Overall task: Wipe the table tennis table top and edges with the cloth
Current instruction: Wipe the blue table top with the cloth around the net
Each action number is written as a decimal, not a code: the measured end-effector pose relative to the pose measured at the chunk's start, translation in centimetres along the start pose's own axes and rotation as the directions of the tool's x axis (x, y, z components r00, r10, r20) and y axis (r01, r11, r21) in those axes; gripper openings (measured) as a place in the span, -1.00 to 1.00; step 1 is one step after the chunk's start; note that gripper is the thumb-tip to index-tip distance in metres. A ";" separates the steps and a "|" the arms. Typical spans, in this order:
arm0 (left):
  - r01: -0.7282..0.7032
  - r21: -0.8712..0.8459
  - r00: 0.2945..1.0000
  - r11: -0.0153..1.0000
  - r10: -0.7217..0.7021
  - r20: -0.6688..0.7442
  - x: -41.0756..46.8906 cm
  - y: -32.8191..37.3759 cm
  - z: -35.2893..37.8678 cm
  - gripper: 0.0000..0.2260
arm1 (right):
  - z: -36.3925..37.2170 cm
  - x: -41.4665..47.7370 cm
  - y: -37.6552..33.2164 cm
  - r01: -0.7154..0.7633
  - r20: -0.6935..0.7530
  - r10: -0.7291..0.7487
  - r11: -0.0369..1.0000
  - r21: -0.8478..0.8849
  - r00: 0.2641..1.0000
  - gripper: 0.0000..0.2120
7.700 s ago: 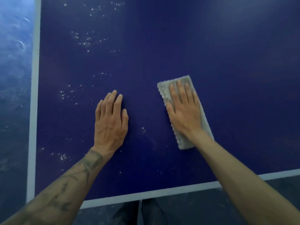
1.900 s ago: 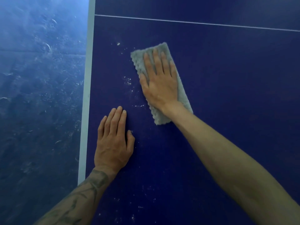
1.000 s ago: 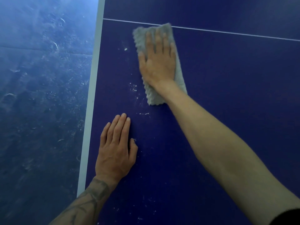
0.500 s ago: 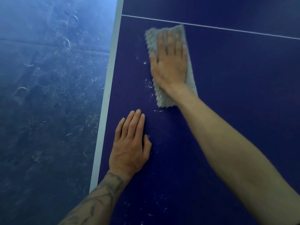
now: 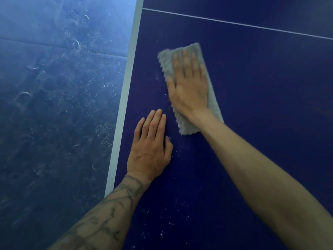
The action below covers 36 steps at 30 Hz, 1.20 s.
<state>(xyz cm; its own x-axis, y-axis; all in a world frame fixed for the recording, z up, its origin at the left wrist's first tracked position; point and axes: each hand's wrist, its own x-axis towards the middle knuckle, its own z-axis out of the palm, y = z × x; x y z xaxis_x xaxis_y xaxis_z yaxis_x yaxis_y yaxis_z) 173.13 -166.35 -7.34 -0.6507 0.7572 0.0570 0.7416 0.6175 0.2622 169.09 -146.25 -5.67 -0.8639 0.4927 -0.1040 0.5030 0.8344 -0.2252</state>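
Two hands lie flat. The right hand (image 5: 189, 87) has straight fingers and presses down on the grey cloth (image 5: 187, 126), near the left side of the table top (image 5: 252, 87). The left hand (image 5: 149, 150) rests flat just beside it, holding nothing. White specks (image 5: 169, 224) dot the blue close to the person, so I think plenty is left to wipe. I cannot tell if the white edge (image 5: 126, 98) is wiped.

table (image 5: 252, 87): one is seen.
cloth (image 5: 187, 128): one is laid on the table.
hands: two are counted, left hand (image 5: 149, 150) and right hand (image 5: 189, 89).
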 end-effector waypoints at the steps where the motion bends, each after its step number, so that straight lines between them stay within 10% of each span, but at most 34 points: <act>1: 0.003 -0.004 1.000 1.000 -0.003 -0.002 0.1 0.1 -0.2 -0.48 | 0.3 -1.9 0.0 0.069 0.015 -0.069 0.997 -0.031 0.998 -0.37; 10: 0.099 -0.133 0.994 0.986 -0.105 -0.037 -4.8 -1.4 -3.0 -0.51 | -0.7 -2.7 1.8 -0.270 -0.031 0.271 0.962 0.028 0.962 -0.36; 16: 0.030 -0.024 1.000 0.999 -0.029 0.010 -8.5 -2.2 -2.3 -0.51 | 1.2 -11.6 -1.7 0.108 0.047 -0.106 0.994 -0.036 0.993 -0.37; 24: 0.017 -0.033 1.000 0.999 -0.018 -0.014 -8.7 -2.7 -1.2 -0.50 | -0.2 -8.0 2.7 -0.337 -0.040 0.336 0.942 -0.007 0.941 -0.37; 31: 0.023 -0.011 1.000 1.000 -0.023 0.002 -8.6 -2.6 -1.5 -0.49 | 2.5 -15.9 -4.0 0.102 0.049 -0.100 0.994 -0.042 0.994 -0.38; 36: 0.039 -0.035 0.999 0.999 -0.039 0.011 -8.5 -2.4 -1.8 -0.49 | 0.8 -15.4 1.8 -0.148 0.034 0.150 0.988 -0.052 0.988 -0.39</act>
<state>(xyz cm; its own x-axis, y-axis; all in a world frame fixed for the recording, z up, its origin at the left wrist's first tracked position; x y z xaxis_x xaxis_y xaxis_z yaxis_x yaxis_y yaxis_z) 176.63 -174.62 -6.74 -0.6772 0.7349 0.0363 0.7093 0.6389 0.2979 183.24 -152.52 -5.22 -0.7789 0.6037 -0.1699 0.6262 0.7638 -0.1566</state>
